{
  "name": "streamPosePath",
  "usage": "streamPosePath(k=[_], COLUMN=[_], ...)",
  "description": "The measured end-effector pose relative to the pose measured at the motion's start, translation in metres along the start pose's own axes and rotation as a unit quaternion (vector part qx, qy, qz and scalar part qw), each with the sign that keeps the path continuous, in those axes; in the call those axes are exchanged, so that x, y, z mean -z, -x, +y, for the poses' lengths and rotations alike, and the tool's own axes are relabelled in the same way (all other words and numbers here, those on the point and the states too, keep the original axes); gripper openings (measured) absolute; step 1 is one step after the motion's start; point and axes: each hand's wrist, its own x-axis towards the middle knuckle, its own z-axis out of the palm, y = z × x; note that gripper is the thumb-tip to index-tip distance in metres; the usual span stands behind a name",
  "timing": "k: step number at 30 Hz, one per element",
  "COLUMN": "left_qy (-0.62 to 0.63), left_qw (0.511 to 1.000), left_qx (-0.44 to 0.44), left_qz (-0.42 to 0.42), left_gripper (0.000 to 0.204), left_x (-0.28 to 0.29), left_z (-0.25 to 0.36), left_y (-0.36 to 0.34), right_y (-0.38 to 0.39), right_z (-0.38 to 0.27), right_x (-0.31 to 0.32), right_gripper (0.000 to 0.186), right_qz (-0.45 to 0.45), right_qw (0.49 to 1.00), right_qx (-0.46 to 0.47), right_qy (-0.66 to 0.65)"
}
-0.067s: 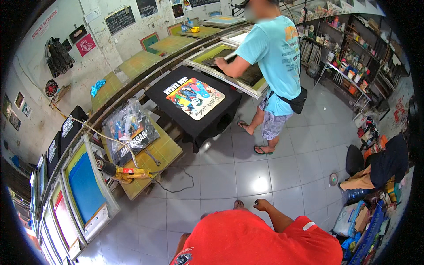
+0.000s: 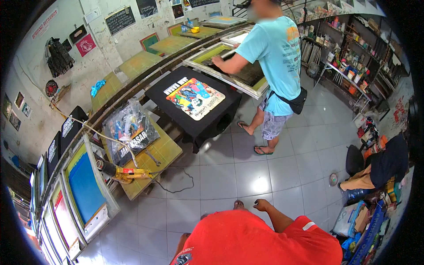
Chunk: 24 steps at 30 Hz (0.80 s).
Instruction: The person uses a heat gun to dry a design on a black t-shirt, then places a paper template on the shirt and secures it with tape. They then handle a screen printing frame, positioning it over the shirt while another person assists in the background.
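Observation:
My right hand (image 2: 261, 205) hangs over the tiled floor beside my red shirt (image 2: 256, 240). Its fingers are loosely bent and a little apart, with nothing visible in them. Only a strip of my left arm (image 2: 182, 242) shows at the shirt's left side; that hand is hidden. Ahead, a person in a light blue shirt (image 2: 278, 57) leans over a screen printing frame (image 2: 207, 66), a hand (image 2: 217, 60) on its mesh side. Next to it a black T-shirt (image 2: 163, 95) with a colourful print (image 2: 195, 98) lies stretched on a board.
A yellow heat gun (image 2: 132, 173), a wrench (image 2: 153, 158) and a plastic-wrapped printed garment (image 2: 130, 132) lie on a near board (image 2: 165, 152). Framed screens (image 2: 90, 185) lean at left. Shelves of bottles (image 2: 349, 48) and piled goods (image 2: 353, 218) line the right. A cord (image 2: 183, 190) trails on the floor.
The other person's hand has shifted slightly left over the screen frame. My own right hand has not visibly moved.

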Motion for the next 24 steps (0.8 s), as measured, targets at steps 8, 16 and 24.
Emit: streamPosePath(k=[8, 16, 24], left_qy=[-0.001, -0.001, -0.004], left_qw=[1.000, 1.000, 1.000], left_qx=[-0.001, -0.005, -0.009], left_qz=[0.001, 0.002, -0.003], left_gripper=[0.041, 0.041, 0.041], left_x=[-0.001, -0.001, -0.003], left_z=[0.005, 0.008, 0.005], left_y=[-0.001, -0.002, 0.001], right_y=[-0.011, -0.007, -0.005], right_z=[0.008, 0.008, 0.021], right_x=[-0.011, -0.013, -0.019], right_gripper=[0.048, 0.049, 0.048], right_qz=[0.043, 0.032, 0.054], right_qw=[0.999, 0.999, 0.998], right_qx=[0.031, 0.023, 0.043], right_qy=[0.006, 0.015, 0.006])
